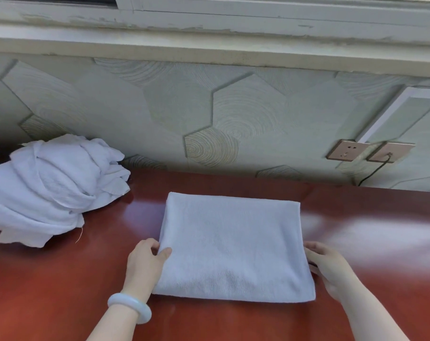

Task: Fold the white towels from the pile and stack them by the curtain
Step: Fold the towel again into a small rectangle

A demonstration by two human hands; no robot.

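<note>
towel point(233, 244): white, folded flat, rectangular | left hand point(147, 262) pinches its left edge | right hand point(329, 269) grips right edge

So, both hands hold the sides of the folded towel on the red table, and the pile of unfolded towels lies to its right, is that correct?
Not quite: the head view shows the pile lying to the left of the folded towel, not its right. The left hand and right hand do hold its sides on the red table.
</note>
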